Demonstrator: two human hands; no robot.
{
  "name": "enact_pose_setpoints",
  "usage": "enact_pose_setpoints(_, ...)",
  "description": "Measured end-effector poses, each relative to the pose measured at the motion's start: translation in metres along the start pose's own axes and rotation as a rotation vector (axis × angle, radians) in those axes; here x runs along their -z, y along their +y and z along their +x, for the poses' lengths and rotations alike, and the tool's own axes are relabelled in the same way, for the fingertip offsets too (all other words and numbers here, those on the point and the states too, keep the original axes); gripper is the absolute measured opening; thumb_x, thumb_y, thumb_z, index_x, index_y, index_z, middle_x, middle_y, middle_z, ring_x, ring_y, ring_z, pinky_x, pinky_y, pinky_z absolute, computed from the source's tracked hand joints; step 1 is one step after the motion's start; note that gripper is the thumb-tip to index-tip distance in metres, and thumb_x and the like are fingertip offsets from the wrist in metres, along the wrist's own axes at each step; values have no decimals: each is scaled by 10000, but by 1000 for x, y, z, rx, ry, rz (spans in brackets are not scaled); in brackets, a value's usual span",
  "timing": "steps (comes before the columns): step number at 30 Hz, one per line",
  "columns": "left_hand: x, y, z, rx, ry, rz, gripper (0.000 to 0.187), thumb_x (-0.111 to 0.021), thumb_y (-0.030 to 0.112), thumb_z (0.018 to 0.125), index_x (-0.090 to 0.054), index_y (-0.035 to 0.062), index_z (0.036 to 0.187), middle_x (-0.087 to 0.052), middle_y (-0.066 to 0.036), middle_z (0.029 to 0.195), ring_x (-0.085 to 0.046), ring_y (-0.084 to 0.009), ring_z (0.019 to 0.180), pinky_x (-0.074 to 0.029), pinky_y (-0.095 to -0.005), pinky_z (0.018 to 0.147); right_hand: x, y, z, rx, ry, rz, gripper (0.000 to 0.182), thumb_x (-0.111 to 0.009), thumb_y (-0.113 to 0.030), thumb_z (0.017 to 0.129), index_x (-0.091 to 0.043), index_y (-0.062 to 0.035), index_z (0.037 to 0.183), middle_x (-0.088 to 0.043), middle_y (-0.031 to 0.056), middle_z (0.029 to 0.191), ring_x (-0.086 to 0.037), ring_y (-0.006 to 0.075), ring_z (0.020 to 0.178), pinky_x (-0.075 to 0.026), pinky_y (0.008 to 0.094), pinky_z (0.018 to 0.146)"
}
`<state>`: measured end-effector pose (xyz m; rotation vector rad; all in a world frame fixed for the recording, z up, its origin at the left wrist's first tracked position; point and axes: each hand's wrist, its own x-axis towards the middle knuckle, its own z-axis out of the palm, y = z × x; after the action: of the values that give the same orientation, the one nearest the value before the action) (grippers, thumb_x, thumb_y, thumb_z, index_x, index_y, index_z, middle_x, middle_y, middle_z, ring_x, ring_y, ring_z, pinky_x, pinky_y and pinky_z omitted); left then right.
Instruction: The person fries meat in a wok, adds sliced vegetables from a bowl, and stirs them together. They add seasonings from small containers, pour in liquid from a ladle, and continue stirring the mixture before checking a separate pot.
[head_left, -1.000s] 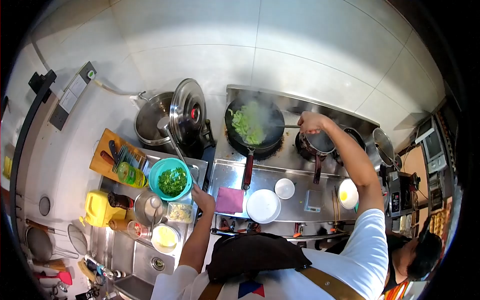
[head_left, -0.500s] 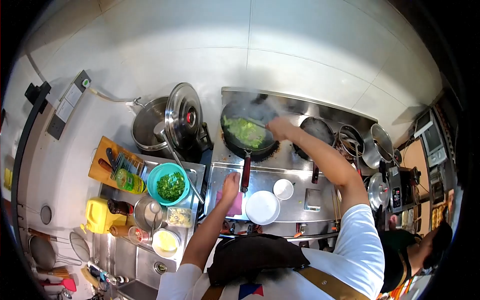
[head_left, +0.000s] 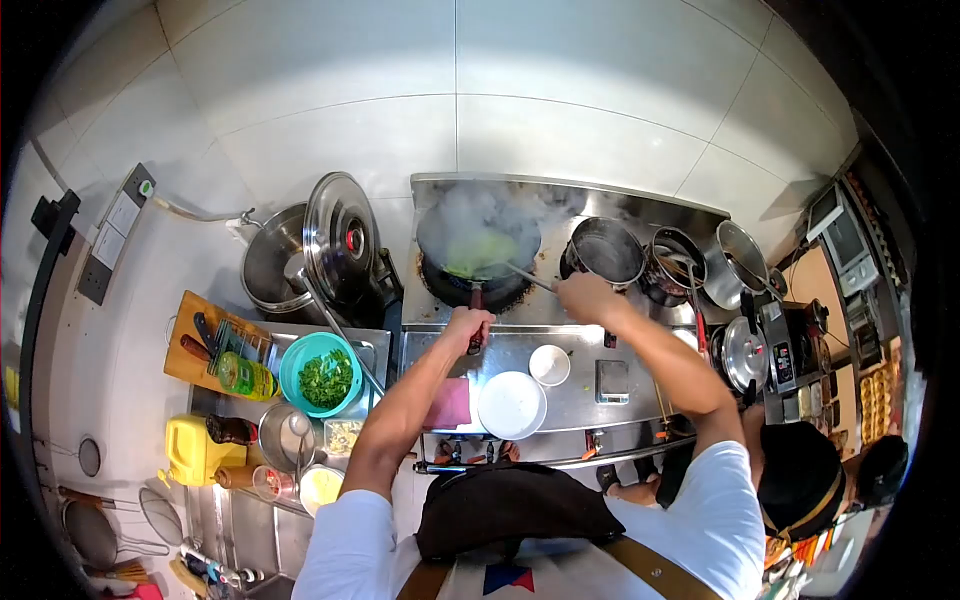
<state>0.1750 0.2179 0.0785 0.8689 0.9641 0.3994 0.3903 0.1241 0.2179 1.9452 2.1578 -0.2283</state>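
My left hand (head_left: 470,325) is closed around the dark red handle (head_left: 475,345) of a black frying pan (head_left: 431,238). Steam rises thickly over the pan, blurring the chopped green vegetables (head_left: 482,252) inside. The pan's near side sits off the blackened burner (head_left: 500,297), which shows below it. In my right hand (head_left: 588,298) is a metal-shafted cooking utensil (head_left: 530,276), its far end reaching into the greens and hidden there. Nearer to me on the steel counter stand a white plate (head_left: 512,405), a small white bowl (head_left: 550,366) and a folded purple cloth (head_left: 449,403).
Left are a turquoise bowl of chopped greens (head_left: 325,375), a large pot (head_left: 272,262) with its lid (head_left: 340,238) propped up, and a yellow jug (head_left: 200,450). Another pan (head_left: 606,252) and pots (head_left: 738,262) line the stove's right. A co-worker (head_left: 800,480) stands at right.
My left hand has moved from beside the purple cloth onto the pan handle. The pan has shifted back off the burner's near side, and steam has thickened. A co-worker has come closer at right.
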Motion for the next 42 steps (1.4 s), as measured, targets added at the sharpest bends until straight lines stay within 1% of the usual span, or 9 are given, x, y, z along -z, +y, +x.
enact_pose_setpoints(5,17,-100,-33,-281,224,488,126,-637,152,732,-576,54,682,-569,-76,548,-540,-164,436,-415,-316,416,-8,-16,-50,-55,64,107,428,-531,-14,747,-525,-73,1171,-641,174,754,-635,365,740,-493,466,636)
enact_pose_setpoints(9,9,-57,-49,-103,66,298,181,-629,148,721,-522,54,609,-525,-59,515,-516,-159,418,-411,-314,400,-2,-31,-47,-26,0,76,434,-538,-13,737,-549,-79,1166,-650,174,798,-635,363,778,-495,464,665)
enact_pose_setpoints(10,7,-36,-43,-1,51,242,207,-638,148,729,-520,60,583,-514,-45,505,-499,-146,406,-401,-300,386,-8,-28,-29,-31,-5,71,362,-577,-28,709,-591,-54,1070,-647,184,806,-635,363,784,-498,456,666)
enact_pose_setpoints(12,5,-18,-32,-68,26,148,213,-633,135,752,-522,73,581,-514,-34,510,-489,-136,403,-394,-291,376,16,-31,-21,-77,-48,87,257,-616,-49,676,-651,-23,929,-649,198,840,-637,356,822,-508,430,690)
enact_pose_setpoints(16,15,-24,-25,-28,24,141,202,-636,127,758,-521,66,603,-517,-38,520,-487,-138,402,-394,-284,375,67,-20,-41,-36,-90,86,252,-599,-83,695,-659,-25,932,-655,187,878,-636,349,846,-511,430,706)
enact_pose_setpoints(23,18,-54,10,-88,110,201,191,-630,106,764,-515,38,628,-517,-49,521,-496,-153,386,-389,-309,350,17,-18,23,-41,-79,58,185,-588,-82,713,-673,-16,865,-656,203,861,-639,349,857,-515,420,723)
enact_pose_setpoints(28,23,-83,6,-69,148,218,322,-637,235,836,-437,13,955,-543,-78,580,-528,-189,395,-422,-324,339,-22,-13,44,-173,129,201,183,-585,-93,729,-665,-13,873,-657,204,859,-644,357,829,-518,433,707)
enact_pose_setpoints(34,19,-111,-55,-56,174,-51,525,-401,516,925,-425,28,1118,-611,-124,836,-640,-218,619,-522,-309,482,-82,-20,84,-213,182,267,228,-588,-110,762,-617,-16,968,-652,201,866,-645,365,771,-519,456,665)
enact_pose_setpoints(42,77,-175,-133,-24,305,-40,457,-358,475,952,-431,50,1103,-608,-145,886,-627,-220,612,-535,-319,489,-81,-19,19,-136,197,285,226,-518,-76,796,-565,0,1003,-641,209,809,-641,369,766,-512,469,637)
